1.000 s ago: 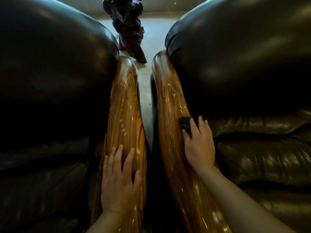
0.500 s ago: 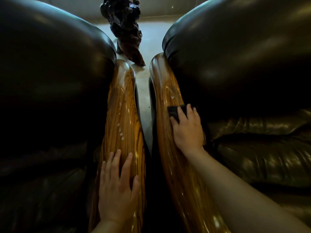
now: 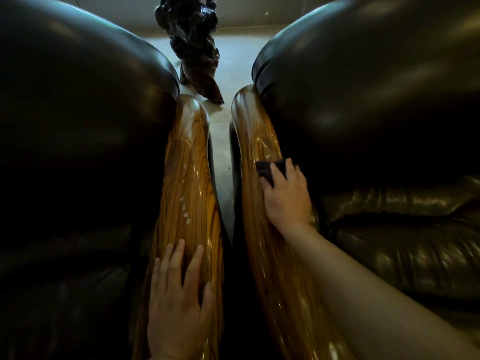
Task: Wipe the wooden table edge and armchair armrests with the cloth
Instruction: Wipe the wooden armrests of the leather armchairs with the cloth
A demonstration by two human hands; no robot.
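Two glossy wooden armrests run away from me side by side. On the right armrest point(image 3: 259, 136) my right hand point(image 3: 287, 196) presses a dark cloth point(image 3: 271, 168), which sticks out past the fingertips about halfway along the wood. My left hand point(image 3: 179, 292) lies flat, fingers spread, on the near part of the left armrest point(image 3: 188, 157) and holds nothing. Small pale spots dot the left armrest ahead of my fingers.
Dark leather armchair cushions bulge on the left point(image 3: 78, 113) and the right point(image 3: 376, 87). A narrow gap with pale floor point(image 3: 223, 157) separates the armrests. A dark gnarled wooden sculpture point(image 3: 193, 42) stands on the floor beyond them.
My right hand has slid the cloth forward along the right armrest, away from me. My left hand has stayed in about the same spot on the left armrest.
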